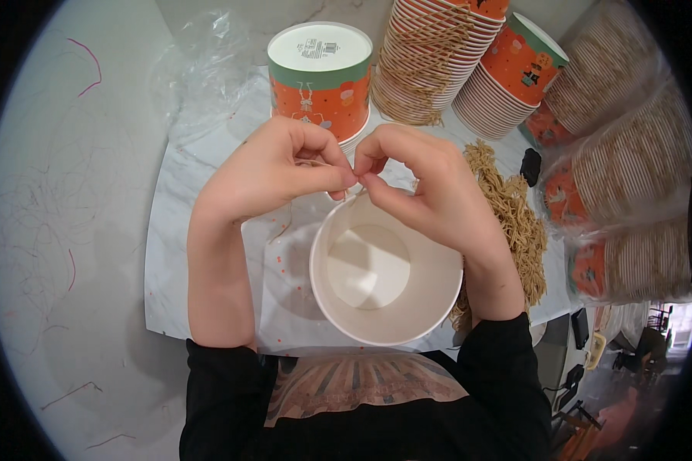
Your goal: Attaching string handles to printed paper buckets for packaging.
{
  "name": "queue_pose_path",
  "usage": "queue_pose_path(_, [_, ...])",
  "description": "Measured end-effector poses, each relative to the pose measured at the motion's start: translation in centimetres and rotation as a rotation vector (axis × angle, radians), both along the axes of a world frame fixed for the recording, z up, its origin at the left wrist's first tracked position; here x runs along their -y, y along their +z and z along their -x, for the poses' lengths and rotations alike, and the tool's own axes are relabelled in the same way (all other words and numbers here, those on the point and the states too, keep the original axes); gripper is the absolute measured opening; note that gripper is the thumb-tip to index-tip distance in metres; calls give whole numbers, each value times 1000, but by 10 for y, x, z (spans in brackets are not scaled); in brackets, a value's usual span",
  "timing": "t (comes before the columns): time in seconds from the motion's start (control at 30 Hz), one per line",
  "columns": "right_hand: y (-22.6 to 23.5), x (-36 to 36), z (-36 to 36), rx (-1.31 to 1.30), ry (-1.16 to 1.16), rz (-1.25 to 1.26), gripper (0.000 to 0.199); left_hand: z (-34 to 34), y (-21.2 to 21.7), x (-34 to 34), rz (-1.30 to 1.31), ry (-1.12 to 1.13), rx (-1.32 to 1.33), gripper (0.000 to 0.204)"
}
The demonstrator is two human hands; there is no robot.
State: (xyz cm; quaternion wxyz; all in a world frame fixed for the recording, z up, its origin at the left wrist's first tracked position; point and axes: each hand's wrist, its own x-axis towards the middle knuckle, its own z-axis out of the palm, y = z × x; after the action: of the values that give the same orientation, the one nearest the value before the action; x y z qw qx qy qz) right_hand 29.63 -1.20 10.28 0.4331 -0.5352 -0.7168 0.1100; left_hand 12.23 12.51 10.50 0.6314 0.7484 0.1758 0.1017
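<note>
A white paper bucket (pixel 430 288) stands with its mouth up in front of me. Over its far rim, the fingertips of my left hand (pixel 281 165) and my right hand (pixel 423 173) meet in a pinch. A thin tan cord (pixel 288 219) runs from the fingers of my left hand and hangs down beside the bucket. Both hands are closed at the rim, where the cord seems to pass between them; the exact spot is covered by my fingertips. Under my right forearm lies a heap of tan cords (pixel 519 230).
Upside-down orange and green buckets (pixel 319 84) stand nested beyond my hands. Stacks with tan cords (pixel 430 61) rise at the far right, next to another bucket stack (pixel 519 65). Plastic-wrapped stacks (pixel 630 177) line the right side. Crumpled clear plastic (pixel 211 69) lies far left.
</note>
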Motion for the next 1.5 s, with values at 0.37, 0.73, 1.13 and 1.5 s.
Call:
queue_pose_path(0.37, [-5,1,6,39,-103,95,28,-6,1,-1,27,123,-55,10])
queue_pose_path(0.73, [-23,-11,1,-312,-96,135,15,-6,-8,-5,-11,112,42,8])
queue_pose_path(1.13, [-16,-12,-1,-195,-129,102,8,-20,-15,9,-165,285,137,9])
queue_pose_path(1.5, [-20,-21,-21,-653,48,354,9,-25,-16,14,-148,268,281,7])
